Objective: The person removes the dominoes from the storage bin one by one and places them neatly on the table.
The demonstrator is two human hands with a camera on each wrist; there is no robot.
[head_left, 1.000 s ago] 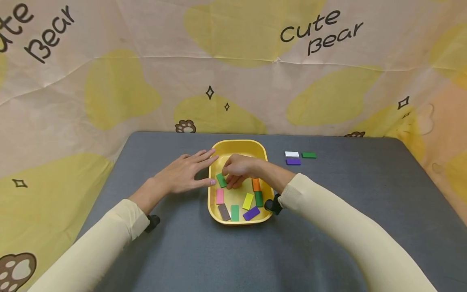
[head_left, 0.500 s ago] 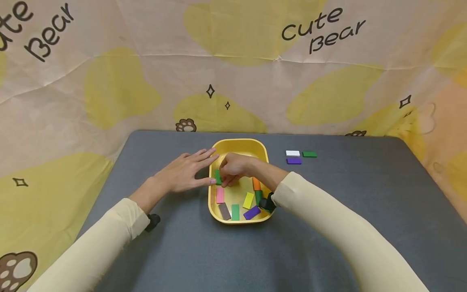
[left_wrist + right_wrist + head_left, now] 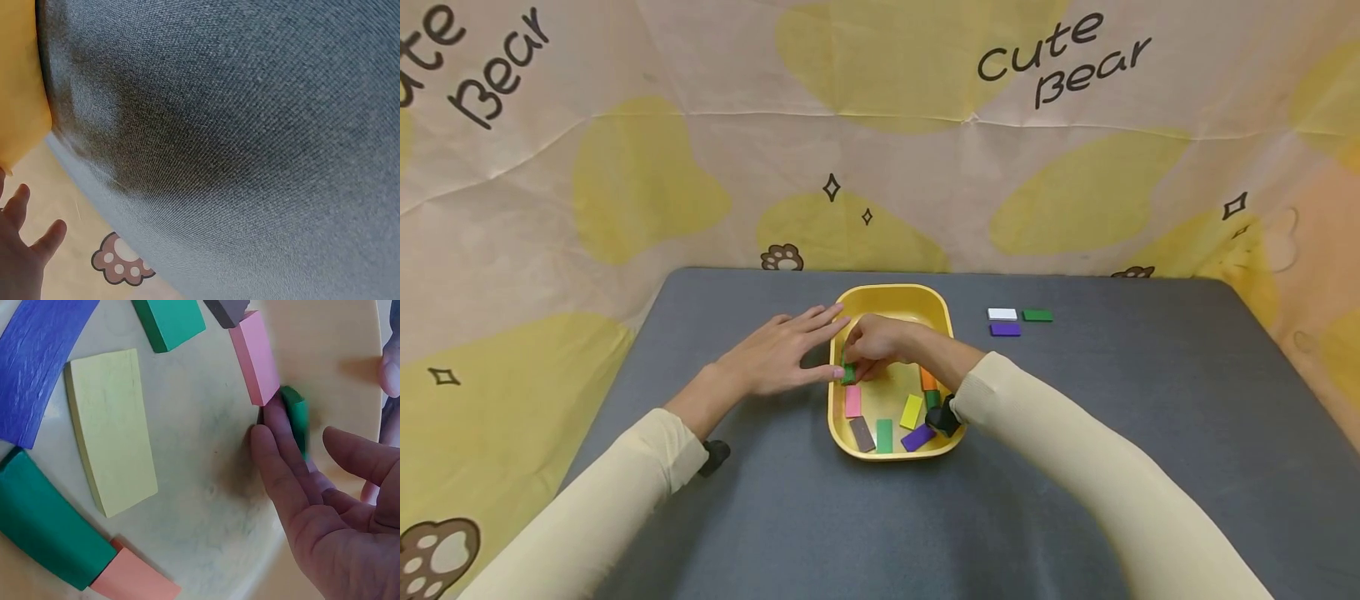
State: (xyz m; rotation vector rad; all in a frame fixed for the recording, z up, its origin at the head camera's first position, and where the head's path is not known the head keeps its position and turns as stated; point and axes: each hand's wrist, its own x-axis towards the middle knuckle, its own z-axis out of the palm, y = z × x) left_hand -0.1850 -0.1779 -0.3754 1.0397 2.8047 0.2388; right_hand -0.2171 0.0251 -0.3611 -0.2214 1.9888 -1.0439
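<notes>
A yellow tray (image 3: pixel 891 457) holds several coloured wooden dominoes. My right hand (image 3: pixel 883 340) reaches into its left side in the head view. In the right wrist view, the fingers of that hand (image 3: pixel 331 519) lie fairly straight against a green domino (image 3: pixel 297 419) at the tray wall, the thumb apart from it. A pink domino (image 3: pixel 853 402) lies just in front of the green one. My left hand (image 3: pixel 778 354) spreads over the tray's left rim, its fingers straight and fingertips right at the edge.
Near the tray's front lie a brown domino (image 3: pixel 862 434), a light green domino (image 3: pixel 884 436), a purple domino (image 3: pixel 918 437) and a yellow domino (image 3: pixel 912 412). Orange (image 3: pixel 928 379) and dark green dominoes (image 3: pixel 932 399) line the right wall. White (image 3: pixel 1002 314), purple (image 3: pixel 1005 330) and green dominoes (image 3: pixel 1037 316) lie on the grey table (image 3: pixel 820 517).
My right hand has moved slightly left, and the green domino has turned from slanted to lie along the tray's left wall. The left hand has stayed in place.
</notes>
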